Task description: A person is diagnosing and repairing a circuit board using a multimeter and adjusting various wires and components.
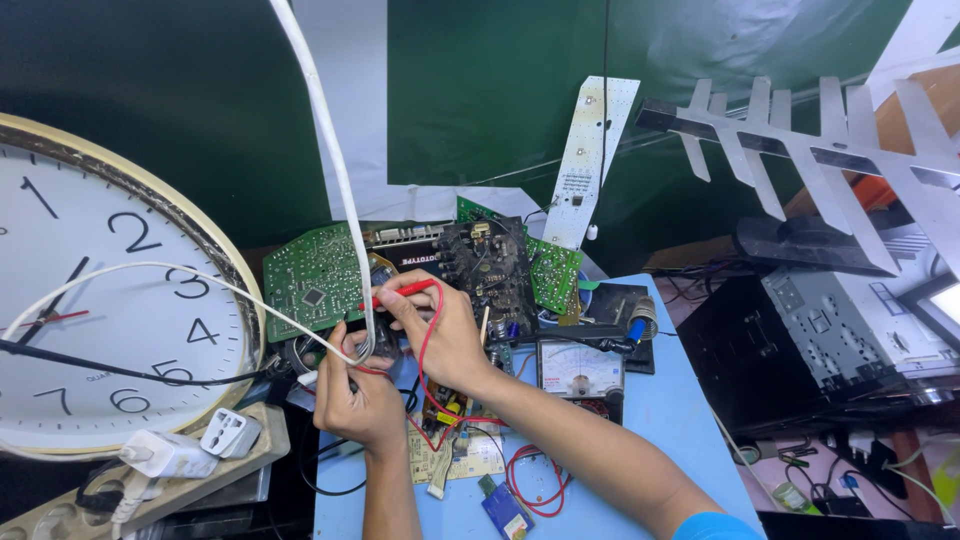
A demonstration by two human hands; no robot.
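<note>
A person works two meter probes over a green circuit board (315, 280) propped upright at the back of a blue desk (670, 420). The right hand (440, 330) pinches a red probe (400, 292) pen-style, its tip laid against the board's right edge; the left hand (355, 395), just below the board, is clenched around a second probe whose tip is hidden. Red leads (430, 340) trail down toward an analogue meter (580, 368) lying face-up right of the board, its dial readable at a glance.
</note>
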